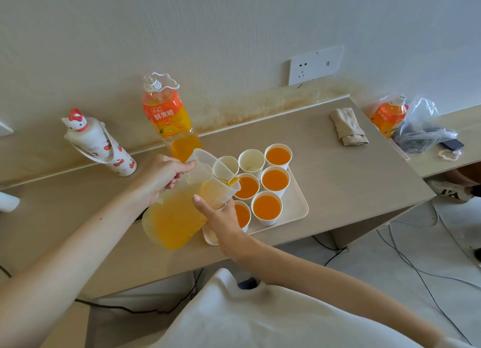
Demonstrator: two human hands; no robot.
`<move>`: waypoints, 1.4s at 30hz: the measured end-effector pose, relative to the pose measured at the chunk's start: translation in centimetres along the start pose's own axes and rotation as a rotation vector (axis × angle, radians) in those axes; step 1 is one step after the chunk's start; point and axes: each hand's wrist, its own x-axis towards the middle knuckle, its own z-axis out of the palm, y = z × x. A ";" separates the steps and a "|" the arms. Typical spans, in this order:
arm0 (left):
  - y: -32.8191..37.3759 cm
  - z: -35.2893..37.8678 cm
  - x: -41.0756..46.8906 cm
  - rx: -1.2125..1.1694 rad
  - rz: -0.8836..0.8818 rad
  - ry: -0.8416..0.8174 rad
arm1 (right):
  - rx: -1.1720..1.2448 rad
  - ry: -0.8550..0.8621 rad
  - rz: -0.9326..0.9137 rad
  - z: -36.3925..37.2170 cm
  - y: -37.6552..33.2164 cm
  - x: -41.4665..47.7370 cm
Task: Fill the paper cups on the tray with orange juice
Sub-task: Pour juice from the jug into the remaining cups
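A clear plastic jug (177, 217) of orange juice is tilted to the right over a cream tray (299, 204) of white paper cups. My left hand (164, 176) grips the jug's handle. My right hand (221, 215) holds the jug's front from below, near the spout. The spout hangs over a back-left cup (226, 165), and juice sits at its lip. Several cups hold juice, among them one at the front right (266, 208) and one at the back right (278, 156). A back-middle cup (251, 161) looks empty. My right hand partly hides the front-left cup (242, 215).
An open orange juice bottle (166, 116) stands behind the jug by the wall. A white cartoon-cat flask (100, 144) stands at the left. A folded cloth (348, 126) lies at the back right. Another juice bottle (389, 116) in a plastic bag sits on the neighbouring desk. Cables run across the floor.
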 end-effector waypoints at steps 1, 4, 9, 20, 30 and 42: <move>-0.1 -0.1 0.0 -0.005 0.001 -0.002 | -0.001 0.013 0.003 0.0 -0.1 -0.1; -0.3 -0.3 0.1 -0.020 0.004 -0.011 | -0.012 0.044 0.025 0.0 -0.4 -0.1; -0.6 -0.5 0.0 -0.078 0.007 -0.006 | -0.032 0.061 0.006 0.1 -0.4 -0.1; 1.9 -0.8 0.9 -0.152 0.051 0.004 | -0.027 0.040 -0.037 0.0 -3.7 0.3; 4.4 -0.8 3.1 -0.119 0.083 -0.061 | -0.031 0.104 -0.096 0.5 -4.1 3.2; 6.0 -0.1 5.7 -0.070 0.027 -0.079 | -0.009 0.117 -0.069 0.1 -4.3 5.8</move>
